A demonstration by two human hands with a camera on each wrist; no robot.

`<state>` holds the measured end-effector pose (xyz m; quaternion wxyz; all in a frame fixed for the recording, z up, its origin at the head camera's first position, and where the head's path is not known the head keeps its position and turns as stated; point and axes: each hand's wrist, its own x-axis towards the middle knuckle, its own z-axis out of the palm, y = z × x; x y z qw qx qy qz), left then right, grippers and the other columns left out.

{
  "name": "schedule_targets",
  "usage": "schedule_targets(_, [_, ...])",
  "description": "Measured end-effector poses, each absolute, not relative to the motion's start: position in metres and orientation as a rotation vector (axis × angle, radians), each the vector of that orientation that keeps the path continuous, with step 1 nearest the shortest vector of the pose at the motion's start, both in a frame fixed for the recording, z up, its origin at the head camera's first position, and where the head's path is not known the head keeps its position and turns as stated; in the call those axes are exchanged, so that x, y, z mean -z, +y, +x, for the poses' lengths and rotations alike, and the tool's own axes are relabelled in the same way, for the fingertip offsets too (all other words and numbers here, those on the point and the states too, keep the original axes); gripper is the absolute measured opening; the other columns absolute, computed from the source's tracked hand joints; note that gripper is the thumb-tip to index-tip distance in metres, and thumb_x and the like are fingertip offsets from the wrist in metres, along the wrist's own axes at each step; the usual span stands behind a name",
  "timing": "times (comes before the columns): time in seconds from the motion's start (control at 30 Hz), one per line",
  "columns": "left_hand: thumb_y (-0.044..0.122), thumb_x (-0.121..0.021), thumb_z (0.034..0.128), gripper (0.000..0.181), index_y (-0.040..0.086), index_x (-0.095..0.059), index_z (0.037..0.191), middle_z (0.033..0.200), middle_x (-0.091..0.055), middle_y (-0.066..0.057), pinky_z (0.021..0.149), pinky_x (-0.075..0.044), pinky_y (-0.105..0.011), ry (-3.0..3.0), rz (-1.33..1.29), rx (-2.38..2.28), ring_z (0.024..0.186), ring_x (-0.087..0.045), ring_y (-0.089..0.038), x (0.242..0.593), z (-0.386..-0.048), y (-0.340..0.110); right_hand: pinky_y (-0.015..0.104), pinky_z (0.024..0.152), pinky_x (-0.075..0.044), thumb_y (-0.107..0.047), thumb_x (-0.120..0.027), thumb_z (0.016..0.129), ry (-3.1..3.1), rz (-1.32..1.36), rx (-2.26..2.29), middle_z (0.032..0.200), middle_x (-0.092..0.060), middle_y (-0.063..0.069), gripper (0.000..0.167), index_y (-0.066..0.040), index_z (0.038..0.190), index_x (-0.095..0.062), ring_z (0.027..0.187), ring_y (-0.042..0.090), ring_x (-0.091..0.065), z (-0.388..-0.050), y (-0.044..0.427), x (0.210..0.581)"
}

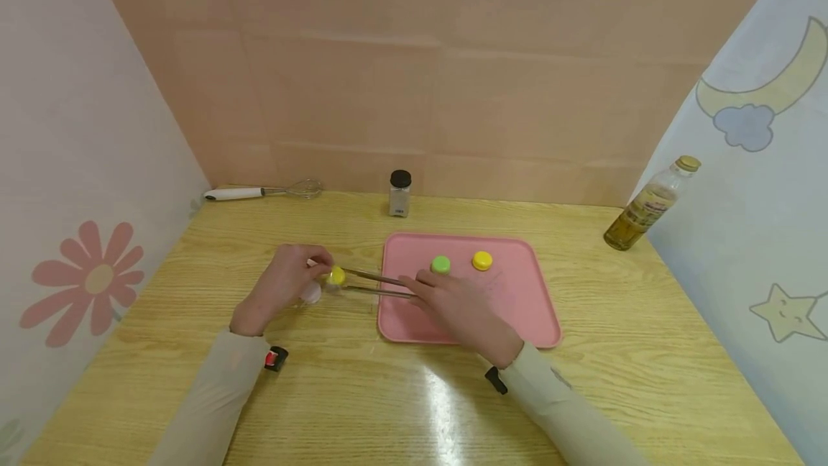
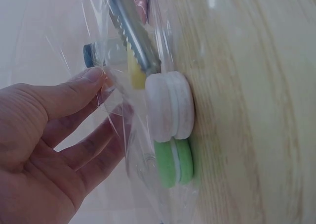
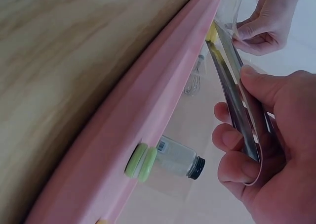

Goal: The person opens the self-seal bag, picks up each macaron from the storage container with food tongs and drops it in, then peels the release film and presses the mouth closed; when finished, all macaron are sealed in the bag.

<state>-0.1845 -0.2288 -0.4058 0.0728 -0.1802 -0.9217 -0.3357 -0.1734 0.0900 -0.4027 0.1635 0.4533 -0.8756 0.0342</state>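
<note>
My left hand [image 1: 292, 275] pinches the edge of a clear plastic bag [image 3: 228, 7] between thumb and fingers. Inside the bag, a pale whitish macaron [image 2: 169, 106] and a green macaron [image 2: 174, 162] show in the left wrist view, close to the tabletop. My right hand [image 1: 462, 310] grips metal tongs [image 3: 231, 93] that point left. Between the tong tips is a yellow macaron [image 1: 337, 276], at the bag beside my left fingers; how far inside it sits, I cannot tell. On the pink tray [image 1: 517, 311] lie another green macaron [image 1: 440, 265] and another yellow macaron [image 1: 482, 260].
Behind the tray stands a small clear jar [image 1: 399, 200] with a black lid. A whisk [image 1: 259, 193] lies along the back left edge. At the right, an oil bottle [image 1: 647, 208] stands near the wall. Walls bound the table on the left, back and right.
</note>
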Motion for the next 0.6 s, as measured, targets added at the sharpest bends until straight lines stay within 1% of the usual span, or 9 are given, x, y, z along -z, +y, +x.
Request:
schedule_targets(0.07, [0.002, -0.072, 0.0931, 0.006, 0.004, -0.077, 0.095, 0.092, -0.074, -0.005, 0.071, -0.056, -0.041, -2.766, -0.546, 1.010, 0.079, -0.068, -0.019, 0.406, -0.185, -0.229, 0.016, 0.048, -0.038, -0.025, -0.070, 0.098, -2.495, 1.285, -0.087, 0.090, -0.053, -0.005, 0.038, -0.021, 0.136, -0.063, 0.064, 0.008, -0.043, -0.175, 0.086, 0.404])
schedule_targets(0.2, [0.002, -0.071, 0.0933, 0.006, 0.002, -0.077, 0.096, 0.091, -0.074, -0.005, 0.070, -0.055, -0.042, -2.765, -0.545, 1.016, 0.078, -0.069, -0.021, 0.405, -0.184, -0.228, 0.017, 0.045, -0.035, -0.028, -0.070, 0.099, -2.502, 1.274, -0.073, 0.089, -0.054, -0.006, 0.038, -0.022, 0.136, -0.063, 0.063, 0.008, -0.042, -0.178, 0.081, 0.406])
schedule_targets(0.5, [0.002, -0.071, 0.0941, 0.007, 0.002, -0.077, 0.096, 0.090, -0.074, -0.004, 0.068, -0.054, -0.039, -2.779, -0.531, 1.009, 0.077, -0.069, -0.024, 0.404, -0.183, -0.225, 0.021, 0.044, -0.037, -0.028, -0.071, 0.097, -2.466, 1.282, -0.051, 0.090, -0.058, -0.006, 0.038, -0.023, 0.134, -0.064, 0.062, 0.010, -0.047, -0.181, 0.075, 0.409])
schedule_targets(0.6, [0.002, -0.072, 0.0933, 0.006, 0.003, -0.077, 0.095, 0.090, -0.074, -0.004, 0.069, -0.055, -0.039, -2.776, -0.535, 0.991, 0.077, -0.068, -0.021, 0.405, -0.184, -0.225, 0.021, 0.043, -0.037, -0.028, -0.072, 0.097, -2.463, 1.286, -0.064, 0.089, -0.057, -0.005, 0.039, -0.023, 0.135, -0.065, 0.061, 0.010, -0.046, -0.182, 0.074, 0.409])
